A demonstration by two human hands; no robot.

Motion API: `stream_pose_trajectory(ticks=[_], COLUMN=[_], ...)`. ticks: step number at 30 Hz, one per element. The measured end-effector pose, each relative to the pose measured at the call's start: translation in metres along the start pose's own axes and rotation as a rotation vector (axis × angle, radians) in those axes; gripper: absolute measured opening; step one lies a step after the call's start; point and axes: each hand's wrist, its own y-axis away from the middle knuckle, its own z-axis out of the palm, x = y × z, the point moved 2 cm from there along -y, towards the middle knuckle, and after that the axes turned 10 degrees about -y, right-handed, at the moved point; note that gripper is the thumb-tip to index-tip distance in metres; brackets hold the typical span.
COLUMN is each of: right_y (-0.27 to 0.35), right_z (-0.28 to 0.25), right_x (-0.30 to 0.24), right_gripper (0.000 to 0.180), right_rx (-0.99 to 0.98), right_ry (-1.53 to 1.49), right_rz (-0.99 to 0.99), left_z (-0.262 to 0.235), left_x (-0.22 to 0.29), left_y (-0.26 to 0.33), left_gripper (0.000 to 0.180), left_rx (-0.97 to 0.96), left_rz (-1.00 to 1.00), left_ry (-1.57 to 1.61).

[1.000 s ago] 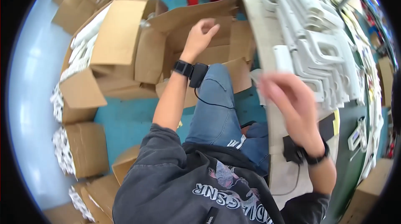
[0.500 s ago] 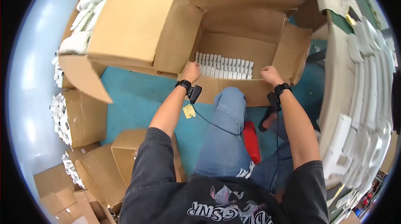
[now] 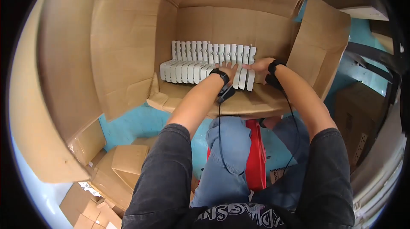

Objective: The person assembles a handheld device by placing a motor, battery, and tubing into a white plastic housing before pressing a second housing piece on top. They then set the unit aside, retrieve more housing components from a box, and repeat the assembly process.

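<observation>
A row of white L-shaped plastic parts [image 3: 188, 68] stands packed side by side inside the open cardboard box [image 3: 232, 24]. My left hand [image 3: 229, 71] rests on the right half of the row, its fingers stretched out over the parts. At the right end of the row is my right hand [image 3: 259, 65], with its thumb or a finger reaching left onto the last parts; its other fingers are partly hidden. Both wrists wear black straps with a small device and a cable.
Tall cardboard flaps [image 3: 124, 45] rise on the left, and another flap [image 3: 321, 43] leans out on the right. A red stool [image 3: 255, 156] is beneath my legs. Smaller cartons [image 3: 130, 160] sit at lower left, and a black metal frame [image 3: 371, 54] stands at right.
Both hands have moved from the box's near edge into it and closer together, onto the white parts. From closed, the left hand has spread its fingers. The view has shifted nearer the box.
</observation>
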Motion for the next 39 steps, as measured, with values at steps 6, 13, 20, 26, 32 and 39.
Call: stream_pose_trajectory(ticks=[6, 13, 20, 26, 32, 39], right_y=[-0.075, -0.118, -0.144, -0.114, -0.066, 0.074], right_z=[0.014, -0.003, -0.027, 0.0, -0.026, -0.035], right_x=[0.024, 0.063, 0.122, 0.074, 0.076, -0.022], right_gripper=[0.086, 0.083, 0.074, 0.055, 0.044, 0.054], right_rx=[-0.307, -0.313, -0.135, -0.399, -0.191, -0.263], right_ry=[-0.361, -0.434, -0.55, -0.675, -0.624, -0.925], right_rz=[0.04, -0.086, -0.019, -0.107, -0.119, -0.695], left_z=[0.04, 0.028, 0.045, 0.12, 0.031, -0.099], left_x=[0.018, 0.029, 0.106, 0.066, 0.075, 0.013], left_y=[-0.013, -0.021, -0.102, -0.165, -0.088, 0.066], left_gripper=[0.128, 0.116, 0.121, 0.086, 0.07, 0.061], left_rx=[0.391, 0.67, 0.392, 0.179, -0.018, 0.747], left_rz=[0.08, 0.214, -0.103, -0.226, 0.014, 0.097], left_ry=[-0.095, 0.198, 1.168, 1.516, 1.615, 1.3])
